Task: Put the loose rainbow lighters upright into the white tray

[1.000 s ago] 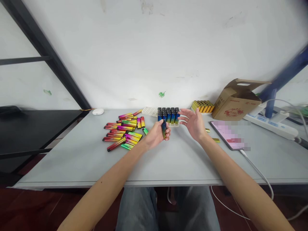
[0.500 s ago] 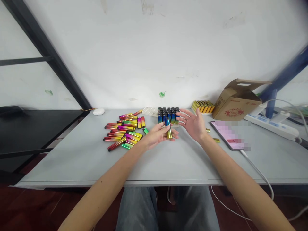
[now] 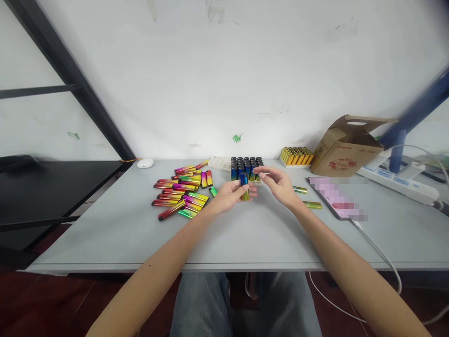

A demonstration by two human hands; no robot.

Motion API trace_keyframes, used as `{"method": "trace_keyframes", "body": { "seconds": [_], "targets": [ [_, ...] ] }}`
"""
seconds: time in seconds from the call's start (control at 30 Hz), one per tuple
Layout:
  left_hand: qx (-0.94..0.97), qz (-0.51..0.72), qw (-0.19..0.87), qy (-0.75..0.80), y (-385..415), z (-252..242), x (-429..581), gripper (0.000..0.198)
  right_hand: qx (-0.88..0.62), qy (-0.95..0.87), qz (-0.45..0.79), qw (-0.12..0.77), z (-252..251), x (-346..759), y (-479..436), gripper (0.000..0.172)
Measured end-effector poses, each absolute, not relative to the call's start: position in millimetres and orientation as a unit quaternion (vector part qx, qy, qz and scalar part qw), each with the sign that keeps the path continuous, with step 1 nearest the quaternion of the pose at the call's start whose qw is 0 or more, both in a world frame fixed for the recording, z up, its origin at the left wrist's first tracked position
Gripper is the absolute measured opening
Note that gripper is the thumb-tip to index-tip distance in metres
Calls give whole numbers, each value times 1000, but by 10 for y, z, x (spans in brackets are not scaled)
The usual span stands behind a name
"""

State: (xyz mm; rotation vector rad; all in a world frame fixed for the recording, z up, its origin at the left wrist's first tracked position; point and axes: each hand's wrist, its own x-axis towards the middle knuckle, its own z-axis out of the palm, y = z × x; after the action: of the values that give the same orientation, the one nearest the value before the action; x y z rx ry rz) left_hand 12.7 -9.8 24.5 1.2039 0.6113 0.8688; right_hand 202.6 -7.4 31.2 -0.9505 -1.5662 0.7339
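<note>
My left hand (image 3: 228, 196) is closed around a shiny blue-to-gold tube (image 3: 244, 187), its thumb pressed against the tube's side. To the right, my right hand (image 3: 279, 187) is held above the desk with its fingers apart and slightly bent, holding nothing. Just behind both hands stands a block of blue tubes with black tops (image 3: 239, 169), partly covered by my fingers. Two loose shiny gold-green tubes (image 3: 312, 205) lie right of my right wrist. A pile of red, yellow, purple and green tubes (image 3: 180, 192) is spread out to the left.
A white tray with holes (image 3: 220, 163) lies by the wall. Farther right are a tray of yellow tubes (image 3: 297, 157), an open cardboard box (image 3: 345, 152), a phone on a cable (image 3: 335, 199) and a power strip (image 3: 396, 185). A white case (image 3: 145, 163) sits at back left.
My right hand has turned from palm-up to more sideways, its fingers bending and moving slightly down and left. My left hand keeps the tube at nearly the same spot.
</note>
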Motion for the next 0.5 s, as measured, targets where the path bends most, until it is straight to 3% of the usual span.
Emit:
{"method": "trace_keyframes", "body": {
  "seconds": [0.2, 0.5],
  "targets": [
    [579, 372, 672, 275, -111, 240, 130, 43, -392, -734, 194, 519, 306, 1972, -140, 13],
    [613, 366, 631, 304, -67, 191, 134, 44, -367, -696, 307, 535, 253, 1959, -99, 13]
  ]
}}
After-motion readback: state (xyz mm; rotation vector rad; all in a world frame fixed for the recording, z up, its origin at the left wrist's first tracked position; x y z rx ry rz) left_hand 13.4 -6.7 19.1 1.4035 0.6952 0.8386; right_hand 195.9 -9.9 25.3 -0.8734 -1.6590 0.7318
